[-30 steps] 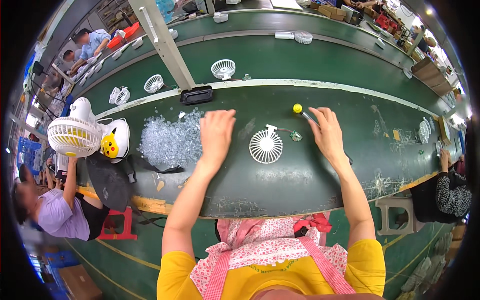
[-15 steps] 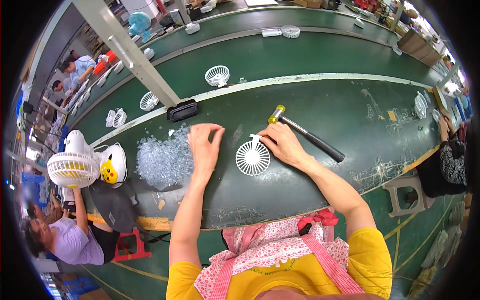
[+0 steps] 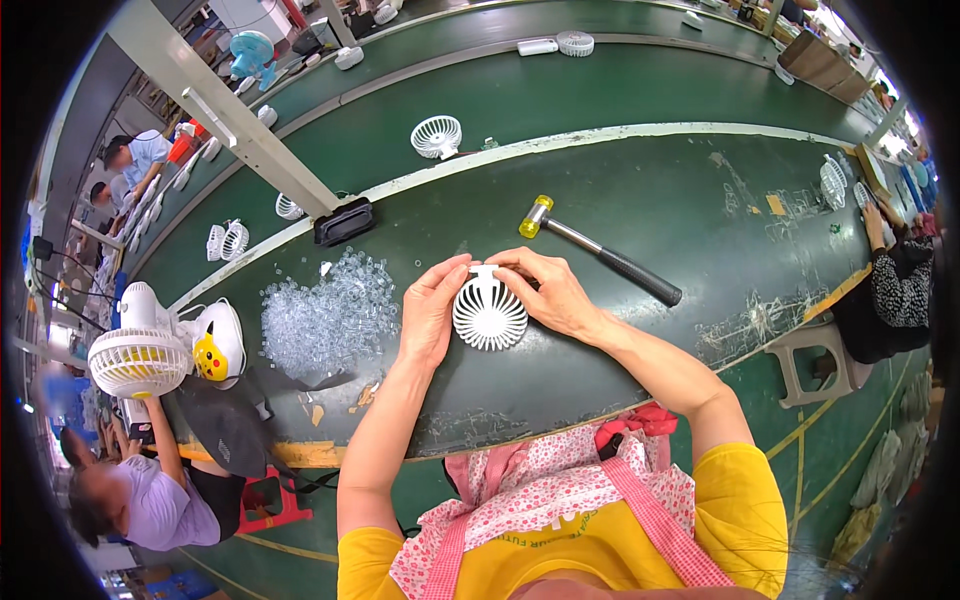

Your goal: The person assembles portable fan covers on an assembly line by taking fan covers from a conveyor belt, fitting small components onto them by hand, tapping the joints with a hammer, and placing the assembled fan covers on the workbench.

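As the green tabletop [image 3: 560, 370] stretches away, a heap of clear plastic pieces [image 3: 328, 312] lies loose at left. Yellow-headed mallet [image 3: 625, 268] ahead and right, unheld. Right hand [image 3: 552, 292]: fingers curled closed on the white fan cage [image 3: 490, 320], which sits between both hands. Left hand [image 3: 430, 312]: fingers drawn together at its neck [image 3: 484, 274]; whether gripping, cannot tell. Judged early: cage in hand, no clear piece visibly fitted, mallet unused.
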`<state>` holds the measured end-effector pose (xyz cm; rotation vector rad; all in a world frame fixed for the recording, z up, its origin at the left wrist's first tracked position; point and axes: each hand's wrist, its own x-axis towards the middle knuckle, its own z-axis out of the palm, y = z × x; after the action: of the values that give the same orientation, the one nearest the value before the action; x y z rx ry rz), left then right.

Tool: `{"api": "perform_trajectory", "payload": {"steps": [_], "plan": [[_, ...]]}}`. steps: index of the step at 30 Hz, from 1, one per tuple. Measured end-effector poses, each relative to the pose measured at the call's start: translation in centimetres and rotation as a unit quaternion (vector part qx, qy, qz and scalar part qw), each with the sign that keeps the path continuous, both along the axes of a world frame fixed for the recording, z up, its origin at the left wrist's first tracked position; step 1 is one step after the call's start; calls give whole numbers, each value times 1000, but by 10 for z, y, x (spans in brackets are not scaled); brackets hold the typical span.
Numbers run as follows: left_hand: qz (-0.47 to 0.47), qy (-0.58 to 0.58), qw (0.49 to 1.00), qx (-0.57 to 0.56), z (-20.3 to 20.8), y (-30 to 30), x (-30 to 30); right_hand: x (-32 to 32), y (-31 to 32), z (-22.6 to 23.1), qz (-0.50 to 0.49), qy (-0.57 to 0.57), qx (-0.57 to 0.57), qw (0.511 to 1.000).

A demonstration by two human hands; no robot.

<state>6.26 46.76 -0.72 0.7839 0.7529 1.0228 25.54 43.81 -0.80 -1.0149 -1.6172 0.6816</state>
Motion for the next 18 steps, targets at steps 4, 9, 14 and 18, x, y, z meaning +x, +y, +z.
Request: {"api": "perform_trajectory", "payload": {"steps": [4,9,14,18], "plan": [[17,38,999,15,4,-4,4,2,0,1,-16,-37,-15,999],[58,239,934,257,-1,-1,1,4,1,4,-30,-73,3,997],[2,146,978,149,-4,5,-1,9,5,3,25,-35,-7,999],[-58,60,985,154,-15,11,5,20,12,8,141,114,-196,964]]}}
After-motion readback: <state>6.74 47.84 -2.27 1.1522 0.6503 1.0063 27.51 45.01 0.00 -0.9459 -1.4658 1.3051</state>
